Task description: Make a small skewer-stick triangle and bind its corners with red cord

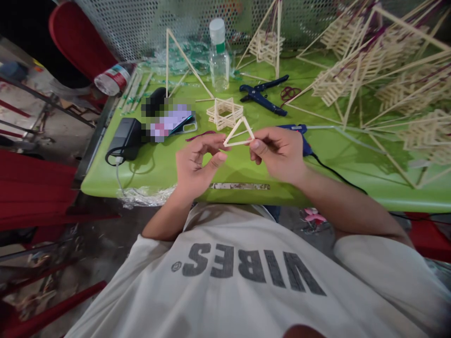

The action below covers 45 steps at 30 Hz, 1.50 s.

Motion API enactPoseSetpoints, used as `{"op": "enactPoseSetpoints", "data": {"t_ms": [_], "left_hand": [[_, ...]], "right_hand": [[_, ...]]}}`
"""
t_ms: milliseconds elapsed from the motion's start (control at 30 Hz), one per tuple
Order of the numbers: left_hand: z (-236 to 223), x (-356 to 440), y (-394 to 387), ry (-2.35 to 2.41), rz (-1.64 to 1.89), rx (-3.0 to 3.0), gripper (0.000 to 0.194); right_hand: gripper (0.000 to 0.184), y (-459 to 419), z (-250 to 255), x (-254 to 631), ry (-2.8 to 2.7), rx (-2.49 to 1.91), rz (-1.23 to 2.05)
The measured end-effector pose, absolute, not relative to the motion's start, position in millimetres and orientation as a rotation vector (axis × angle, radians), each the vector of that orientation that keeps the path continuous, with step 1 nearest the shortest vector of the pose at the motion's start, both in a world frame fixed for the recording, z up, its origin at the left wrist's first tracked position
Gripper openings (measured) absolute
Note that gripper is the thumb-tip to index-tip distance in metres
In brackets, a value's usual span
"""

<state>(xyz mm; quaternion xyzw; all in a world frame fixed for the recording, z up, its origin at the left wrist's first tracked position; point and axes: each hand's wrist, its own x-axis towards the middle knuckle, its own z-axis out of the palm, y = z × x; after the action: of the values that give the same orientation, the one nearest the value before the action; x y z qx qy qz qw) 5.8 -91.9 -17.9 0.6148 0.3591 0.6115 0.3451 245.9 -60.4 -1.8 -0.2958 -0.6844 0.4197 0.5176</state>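
Note:
A small triangle of pale wooden sticks (237, 143) is held up over the green table. My right hand (278, 152) pinches its right corner between thumb and fingers. At the opposite corner, my left hand (197, 162) has thumb and fingers apart; its fingertips are close to the stick, and whether they touch it I cannot tell. Just behind the triangle lies a star-shaped stack of sticks (215, 114). The blue glue gun (306, 143) is partly hidden behind my right hand, with a clear glue stick (322, 127) at its back.
Blue cutters (259, 96) and a clear bottle (221, 70) stand farther back on the green table (158, 180). A phone (172, 123) and a black power bank (125, 138) lie left. Several stick frames (352, 89) crowd the right side. A black cord (338, 177) crosses the front edge.

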Motion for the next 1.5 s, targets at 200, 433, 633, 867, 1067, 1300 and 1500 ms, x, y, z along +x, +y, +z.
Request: {"op": "enactPoseSetpoints", "data": {"t_ms": [200, 433, 633, 867, 1067, 1300, 1500], "left_hand": [[-13, 15, -94, 0.979, 1.598, 1.575, 0.028], [-5, 24, -99, 1.022, 1.621, 1.462, 0.038], [-3, 24, -98, 0.836, 1.546, 1.225, 0.034], [12, 26, -97, 0.68, 1.267, 0.723, 0.042], [16, 31, -94, 0.628, 1.075, 0.388, 0.027], [10, 38, -97, 0.696, 1.076, 0.394, 0.027], [5, 46, -104, 0.634, 1.024, 0.413, 0.033]], "right_hand": [[0.047, -64, 3, 244, -1.676, -0.748, 0.992], [0.046, -57, 4, 245, -1.572, -0.626, 1.196], [0.039, -50, 1, 242, -1.496, -0.463, 1.362], [0.041, -53, 6, 240, -1.489, -0.462, 1.339], [0.051, -53, 5, 241, -1.552, -0.5, 1.237], [0.031, -56, -4, 244, -1.664, -0.549, 1.055], [0.027, -61, -6, 240, -1.736, -0.527, 0.913]]}}
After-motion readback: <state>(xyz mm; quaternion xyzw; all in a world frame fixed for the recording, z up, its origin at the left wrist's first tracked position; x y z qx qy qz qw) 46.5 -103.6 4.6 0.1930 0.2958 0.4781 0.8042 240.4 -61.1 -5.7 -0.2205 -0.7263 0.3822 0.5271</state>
